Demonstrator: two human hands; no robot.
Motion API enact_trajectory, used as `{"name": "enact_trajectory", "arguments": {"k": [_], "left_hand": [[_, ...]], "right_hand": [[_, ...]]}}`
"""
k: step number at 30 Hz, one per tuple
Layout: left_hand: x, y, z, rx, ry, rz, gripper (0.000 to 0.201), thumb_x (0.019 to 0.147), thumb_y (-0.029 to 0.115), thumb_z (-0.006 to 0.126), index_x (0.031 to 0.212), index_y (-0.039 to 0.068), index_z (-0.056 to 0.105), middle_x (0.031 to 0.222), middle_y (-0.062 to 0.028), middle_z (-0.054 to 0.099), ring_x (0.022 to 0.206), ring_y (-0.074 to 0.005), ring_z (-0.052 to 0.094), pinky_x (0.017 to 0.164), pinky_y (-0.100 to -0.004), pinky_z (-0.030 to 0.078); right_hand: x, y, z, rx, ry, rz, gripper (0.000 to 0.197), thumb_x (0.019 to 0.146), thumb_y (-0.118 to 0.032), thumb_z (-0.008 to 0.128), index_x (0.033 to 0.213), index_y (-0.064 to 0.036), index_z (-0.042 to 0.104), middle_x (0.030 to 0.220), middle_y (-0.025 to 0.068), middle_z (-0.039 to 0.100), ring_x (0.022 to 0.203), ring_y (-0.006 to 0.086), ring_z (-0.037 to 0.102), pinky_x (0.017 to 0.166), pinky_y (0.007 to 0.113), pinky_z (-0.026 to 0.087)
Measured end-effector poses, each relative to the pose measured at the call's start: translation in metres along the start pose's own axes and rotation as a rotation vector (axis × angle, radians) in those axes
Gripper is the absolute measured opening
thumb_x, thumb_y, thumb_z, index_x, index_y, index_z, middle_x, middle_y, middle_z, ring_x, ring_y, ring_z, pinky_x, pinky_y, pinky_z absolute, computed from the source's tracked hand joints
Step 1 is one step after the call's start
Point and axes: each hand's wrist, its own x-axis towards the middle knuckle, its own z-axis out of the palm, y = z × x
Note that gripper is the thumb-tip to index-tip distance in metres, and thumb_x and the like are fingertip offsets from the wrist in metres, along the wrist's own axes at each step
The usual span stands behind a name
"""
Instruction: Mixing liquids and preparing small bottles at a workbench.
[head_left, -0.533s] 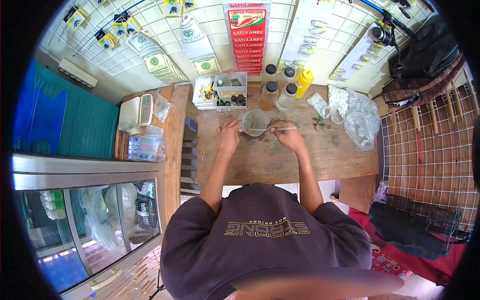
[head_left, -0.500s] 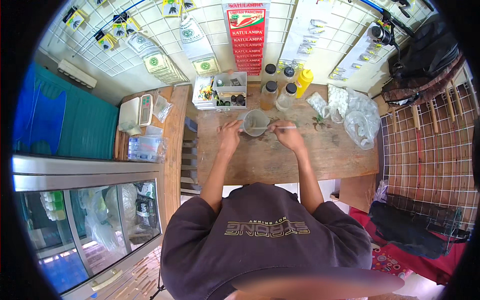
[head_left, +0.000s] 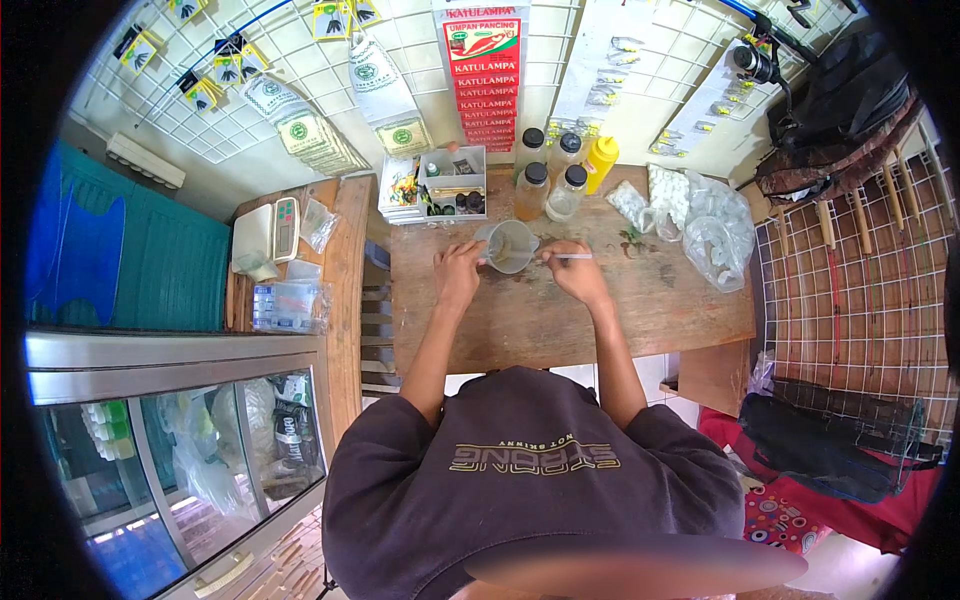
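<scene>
The translucent plastic jug (head_left: 514, 246) on the tabletop (head_left: 520, 325) was gripped by the left hand (head_left: 458, 275), apparently for steadiness; a thin pale stick (head_left: 575, 257) was pinched in the right hand (head_left: 574, 274) beside it.

1 translucent cup (head_left: 510, 248), uncovered, on counter (head_left: 520, 318); 1 thin pale stick (head_left: 575, 256), approx. crosswise, in R hand (head_left: 572, 272).

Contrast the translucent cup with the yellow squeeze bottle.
The cup is translucent and pale; the squeeze bottle is solid yellow.
The cup's wide mouth is open; the bottle is capped.
The left hand grips the cup's side; the bottle stands untouched near the wall.
Both are containers.
</scene>
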Motion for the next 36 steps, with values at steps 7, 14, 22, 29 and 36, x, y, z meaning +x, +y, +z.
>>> {"name": "enact_trajectory", "arguments": {"k": [7, 14, 22, 29, 36], "left_hand": [[0.001, 0.004, 0.0, -0.025, 0.006, 0.006, 0.034, 0.083, 0.004, 0.053, 0.112, 0.013, 0.068, 0.112, -0.0078, 0.067, 0.104, -0.0278, 0.059, 0.088, -0.0439, 0.039], [0.003, 0.007, 0.0, -0.037, 0.013, 0.032, 0.035, 0.082, 0.002, 0.053, 0.112, 0.013, 0.068, 0.112, -0.0076, 0.067, 0.103, -0.0272, 0.059, 0.087, -0.0431, 0.039], [0.002, 0.008, -0.001, -0.022, 0.016, 0.046, 0.034, 0.082, 0.003, 0.055, 0.112, 0.012, 0.068, 0.111, -0.0076, 0.067, 0.102, -0.0274, 0.059, 0.086, -0.0433, 0.04], [0.002, 0.006, 0.001, 0.009, -0.05, 0.005, 0.032, 0.083, 0.011, 0.062, 0.115, 0.014, 0.067, 0.115, -0.0043, 0.066, 0.105, -0.0248, 0.058, 0.087, -0.0427, 0.039], [0.001, 0.0, 0.006, 0.012, -0.027, 0.026, 0.033, 0.083, 0.012, 0.062, 0.115, 0.014, 0.067, 0.116, -0.0041, 0.066, 0.106, -0.0249, 0.058, 0.087, -0.0439, 0.039]], "right_hand": [[-0.003, -0.007, -0.006, 0.209, -0.101, 0.176, 0.013, 0.082, -0.011, 0.061, 0.086, -0.0064, 0.072, 0.093, 0.0121, 0.069, 0.085, 0.0337, 0.06, 0.084, 0.039, 0.046], [-0.004, 0.002, -0.001, 0.123, -0.047, -0.027, 0.013, 0.083, -0.01, 0.061, 0.087, -0.0058, 0.072, 0.089, 0.0127, 0.069, 0.081, 0.0339, 0.059, 0.083, 0.04, 0.046], [-0.005, -0.005, -0.002, -0.138, 0.225, -0.079, 0.013, 0.081, -0.008, 0.061, 0.088, -0.0041, 0.071, 0.086, 0.0141, 0.068, 0.08, 0.0353, 0.06, 0.08, 0.04, 0.048], [0.0, 0.002, -0.001, -0.158, 0.221, -0.155, 0.014, 0.081, -0.008, 0.06, 0.089, -0.0047, 0.071, 0.088, 0.0148, 0.068, 0.079, 0.0365, 0.06, 0.078, 0.04, 0.049], [0.0, -0.002, -0.002, 0.033, 0.042, 0.046, 0.014, 0.081, -0.012, 0.061, 0.088, -0.006, 0.072, 0.089, 0.0134, 0.069, 0.084, 0.035, 0.061, 0.079, 0.041, 0.049]]}}
